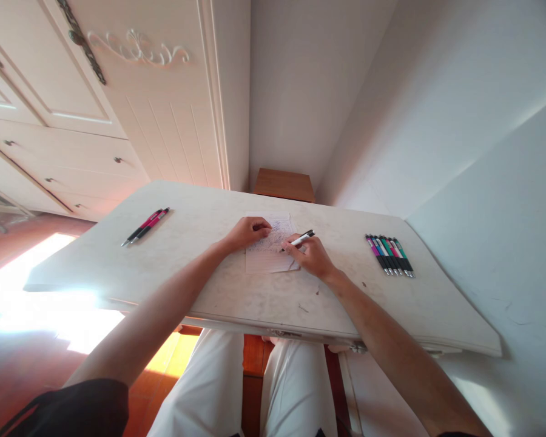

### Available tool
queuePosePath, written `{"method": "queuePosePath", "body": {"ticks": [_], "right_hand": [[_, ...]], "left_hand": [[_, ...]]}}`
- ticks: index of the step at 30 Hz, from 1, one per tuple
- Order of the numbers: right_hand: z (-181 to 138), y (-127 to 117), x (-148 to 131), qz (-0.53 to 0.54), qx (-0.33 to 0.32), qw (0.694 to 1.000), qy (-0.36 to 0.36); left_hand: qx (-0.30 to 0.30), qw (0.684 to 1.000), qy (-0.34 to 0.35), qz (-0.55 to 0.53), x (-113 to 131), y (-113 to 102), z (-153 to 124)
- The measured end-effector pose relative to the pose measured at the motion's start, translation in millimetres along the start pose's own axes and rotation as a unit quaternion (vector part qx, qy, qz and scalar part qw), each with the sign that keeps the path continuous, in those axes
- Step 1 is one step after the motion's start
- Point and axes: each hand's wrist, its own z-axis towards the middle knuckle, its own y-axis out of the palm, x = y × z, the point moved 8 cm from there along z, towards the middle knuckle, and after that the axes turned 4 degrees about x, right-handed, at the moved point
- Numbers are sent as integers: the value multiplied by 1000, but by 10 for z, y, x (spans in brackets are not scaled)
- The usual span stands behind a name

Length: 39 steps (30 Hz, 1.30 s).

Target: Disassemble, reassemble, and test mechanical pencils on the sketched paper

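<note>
A sheet of lined paper [268,262] lies on the white desk, its upper part covered in dense handwriting. My right hand [316,258] is closed around a white pen [303,238] with black ends, its tip down at the written part of the sheet. My left hand [247,233] rests on the paper's left side, fingers loosely bent with a gap at the thumb, holding nothing. Part of the writing is hidden under both hands.
Two pink-and-black pens [148,226] lie at the desk's left. Several coloured pens [390,255] form a row at the right. A wooden box-like piece [284,184] stands behind the white desk [264,303]. White cabinets [164,109] rise at left, a wall [491,200] at right.
</note>
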Motion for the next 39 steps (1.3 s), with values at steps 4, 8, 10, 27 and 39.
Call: {"method": "queuePosePath", "body": {"ticks": [4, 8, 10, 27, 39], "right_hand": [[-4, 16, -3, 18, -12, 1000, 5], [-4, 11, -5, 17, -5, 1000, 2], [-3, 3, 9, 14, -1, 1000, 7], [-4, -38, 18, 14, 13, 1000, 21], [10, -29, 86, 37, 9, 999, 36]], "left_hand": [[0, 1000, -2, -2, 6, -5, 1], [-1, 1000, -4, -2, -1, -3, 6], [-1, 1000, -2, -2, -9, 0, 9], [-6, 1000, 3, -3, -5, 5, 9], [-4, 1000, -2, 2, -14, 0, 8]]}}
